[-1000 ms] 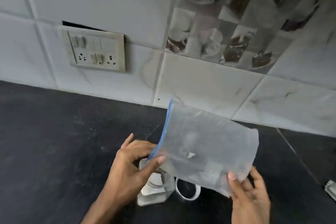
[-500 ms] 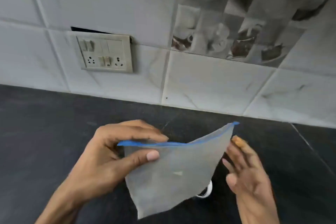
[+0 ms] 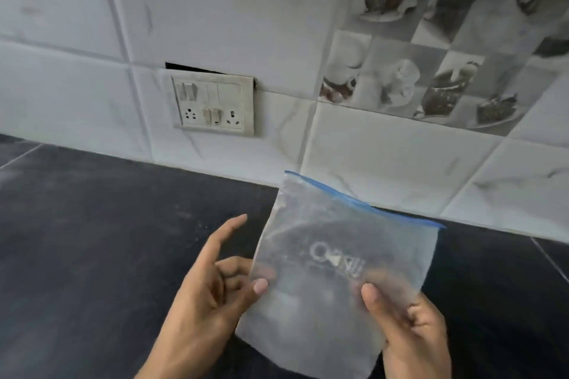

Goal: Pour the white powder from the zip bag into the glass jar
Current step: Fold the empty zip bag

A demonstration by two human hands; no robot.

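Note:
A frosted clear zip bag [image 3: 335,243] with a blue zip strip along its top hangs upright over the black counter; it looks flat, with only a dusty film inside. My right hand [image 3: 409,326] pinches its lower right side, thumb on the front. My left hand [image 3: 212,292] is at the bag's lower left edge, thumb tip against the plastic, forefinger stretched out and away; whether it grips is unclear. The glass jar is out of sight, hidden behind the bag or below the frame.
A black stone counter [image 3: 92,240] runs to a white tiled wall [image 3: 385,169]. A switch and socket plate [image 3: 214,104] is set in the wall at the left. Picture tiles fill the upper right.
The bag has turned upright with the zip on top. My right hand has taken hold of its lower right side, my left hand has let go of the zip edge. The jar has dropped out of view.

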